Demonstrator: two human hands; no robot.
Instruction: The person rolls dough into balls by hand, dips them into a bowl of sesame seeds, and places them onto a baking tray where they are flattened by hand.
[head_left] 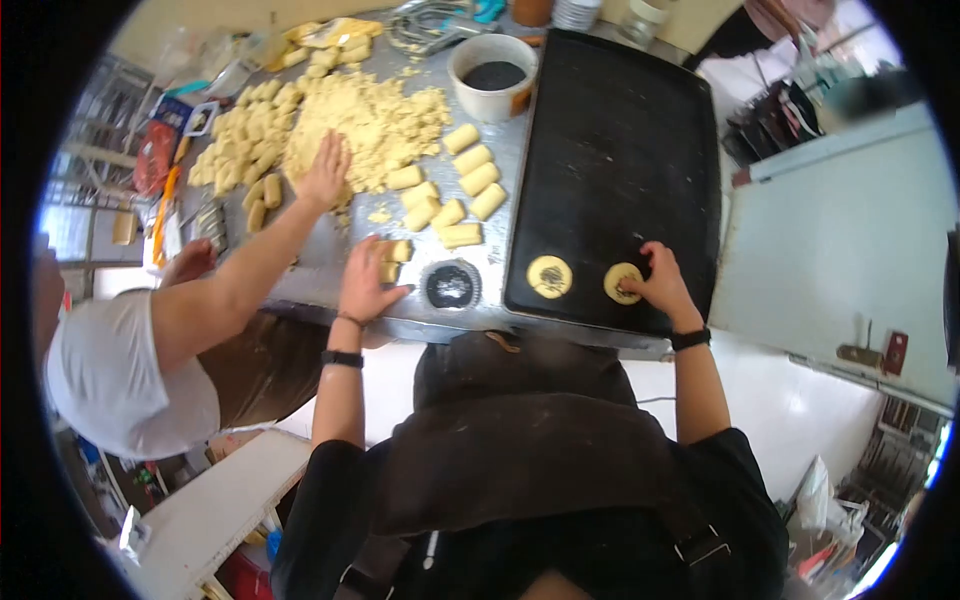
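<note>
My right hand (668, 288) is at the front of a black baking tray (615, 150), with its thumb and fingers on a flat round dough cake (619, 277) that has dark specks in its middle. Another speckled round dough cake (549, 277) lies to its left on the tray. Over the steel table, my left hand (366, 285) has its thumb stretched out, its fingers beside a few short dough pieces (399, 251). Right of that hand stands a small fluted dish (450, 286) of dark, glossy contents.
Dough cylinders (480, 178) lie left of the tray, near crumbly dough (375, 125) and many cut pieces (250, 130). Behind them stands a white pot (492, 78) of black seeds. At left, a co-worker's hand (325, 172) touches the dough. A pale cabinet (830, 240) stands right.
</note>
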